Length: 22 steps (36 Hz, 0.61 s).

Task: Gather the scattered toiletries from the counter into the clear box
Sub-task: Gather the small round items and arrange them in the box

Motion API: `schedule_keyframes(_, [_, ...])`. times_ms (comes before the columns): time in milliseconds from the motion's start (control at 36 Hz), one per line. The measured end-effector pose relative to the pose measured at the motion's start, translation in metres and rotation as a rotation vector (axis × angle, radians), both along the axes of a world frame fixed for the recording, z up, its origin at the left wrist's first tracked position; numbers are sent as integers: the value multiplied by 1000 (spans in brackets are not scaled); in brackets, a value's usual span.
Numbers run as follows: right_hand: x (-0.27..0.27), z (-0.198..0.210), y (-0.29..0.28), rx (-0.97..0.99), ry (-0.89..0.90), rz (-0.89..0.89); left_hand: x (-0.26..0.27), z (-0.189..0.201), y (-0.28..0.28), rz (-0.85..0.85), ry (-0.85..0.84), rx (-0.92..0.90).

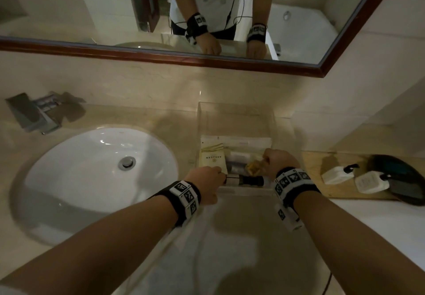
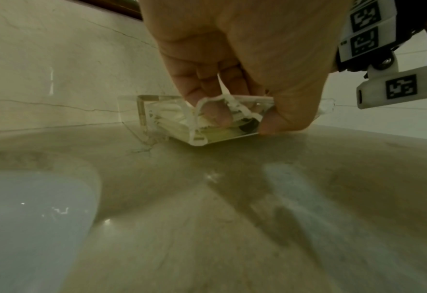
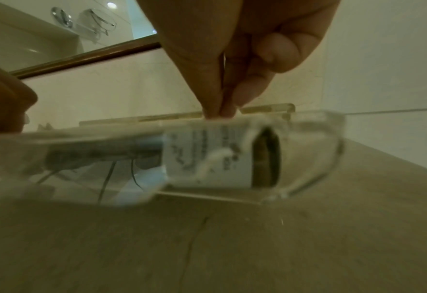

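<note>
**A:** Where do things stand?

**B:** The clear box (image 1: 236, 119) sits on the surface (image 1: 174, 119) right of centre in the head view, just beside the sink (image 1: 69, 163). Both hands are down in its near end. The left hand (image 1: 204, 180) has its fingers curled around a crinkled clear wrapper (image 2: 222, 111), with a dark-capped tube (image 1: 247, 180) lying along the near wall. The right hand (image 1: 279, 160) pinches the top edge of a white packet (image 3: 207, 150) between thumb and fingertips.

**A:** So how should this placing go?

**B:** I'd lower each piece flat before letting go. A cream sachet (image 1: 212, 159) and small bottles (image 1: 238, 162) already crowd the floor, so laying the new pieces alongside instead of on top should keep them below the rim.

**A:** Any risk?

**B:** The box looks light; a hand dragging on its wall could slide it. Release straight down and lift out vertically.

**A:** Anything left outside?

**B:** Two white pump bottles (image 1: 338, 174) lie on a wooden tray (image 1: 310, 163) at the right; whether they count, I can't tell.
</note>
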State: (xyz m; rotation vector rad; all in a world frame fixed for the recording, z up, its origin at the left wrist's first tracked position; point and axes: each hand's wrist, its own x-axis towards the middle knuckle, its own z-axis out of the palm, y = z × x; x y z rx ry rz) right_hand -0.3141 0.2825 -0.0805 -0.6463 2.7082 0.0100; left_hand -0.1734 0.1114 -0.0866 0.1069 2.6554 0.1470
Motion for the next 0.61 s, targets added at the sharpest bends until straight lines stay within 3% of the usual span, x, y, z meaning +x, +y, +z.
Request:
schedule_keyframes(139, [0, 0, -2, 30, -12, -1, -1, 2, -3, 8, 16, 2])
schedule_keyframes(306, [6, -8, 2, -195, 41, -63, -2, 4, -6, 24, 11, -4])
schedule_keyframes(389, [12, -5, 2, -298, 92, 20, -5, 5, -11, 19, 20, -31])
schedule_keyframes(444, [17, -4, 1, -237, 99, 165, -7, 5, -12, -17, 54, -73])
schedule_keyframes(500, [19, -8, 0, -55, 29, 284, -9, 4, -11, -45, 84, -95])
schedule_keyframes(611, [24, -20, -3, 166, 1, 313, -11, 1, -14, -67, 111, -110])
